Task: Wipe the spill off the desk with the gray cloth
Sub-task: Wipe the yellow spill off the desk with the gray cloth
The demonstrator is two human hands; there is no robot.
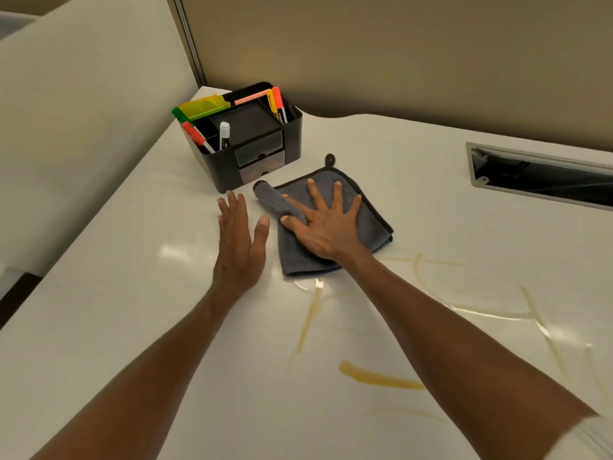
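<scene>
A gray cloth (371, 224) with dark edging lies folded on the white desk (116, 293), just in front of a black organiser. My right hand (323, 224) presses flat on the cloth with fingers spread; one cloth corner is rolled over my index finger. My left hand (239, 237) hovers open just left of the cloth, palm turned toward it, touching nothing. Yellowish spill streaks (378, 378) smear the desk nearer to me and to the right of the cloth, with thin wet trails (491, 313) among them.
A black desk organiser (265, 141) holding highlighters and markers stands behind the cloth near the corner. A metal-framed cable slot (544, 175) is cut into the desk at the right. Beige partition walls (398, 54) close the back and left sides.
</scene>
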